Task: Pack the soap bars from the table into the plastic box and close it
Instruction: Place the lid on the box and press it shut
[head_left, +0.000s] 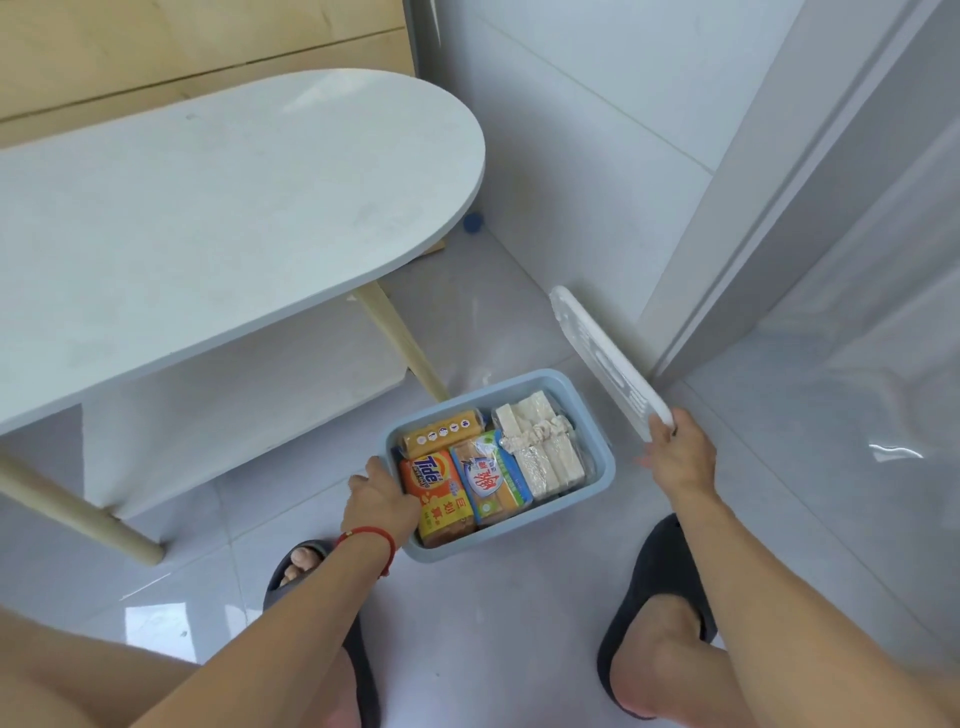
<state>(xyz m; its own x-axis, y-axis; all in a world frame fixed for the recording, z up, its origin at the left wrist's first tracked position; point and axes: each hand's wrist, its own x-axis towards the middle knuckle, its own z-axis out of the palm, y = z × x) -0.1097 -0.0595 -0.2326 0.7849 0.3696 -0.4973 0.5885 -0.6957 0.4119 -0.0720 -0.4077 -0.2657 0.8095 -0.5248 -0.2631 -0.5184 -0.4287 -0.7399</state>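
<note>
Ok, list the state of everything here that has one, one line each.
Box: open, on the floor, lid off.
Lid: off the box, tilted, held at its near end.
Soap bars: packed inside the box, filling it, most of them wrapped.
Table: bare top, no soap bars on it.
Left hand: gripping the box's left rim.
Right hand: fingers closed on the lid.

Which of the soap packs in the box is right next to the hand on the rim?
The orange Tide pack. It lies against the box's left wall, just beside the left hand; the blue-labelled pack and white bars sit farther right.
</note>
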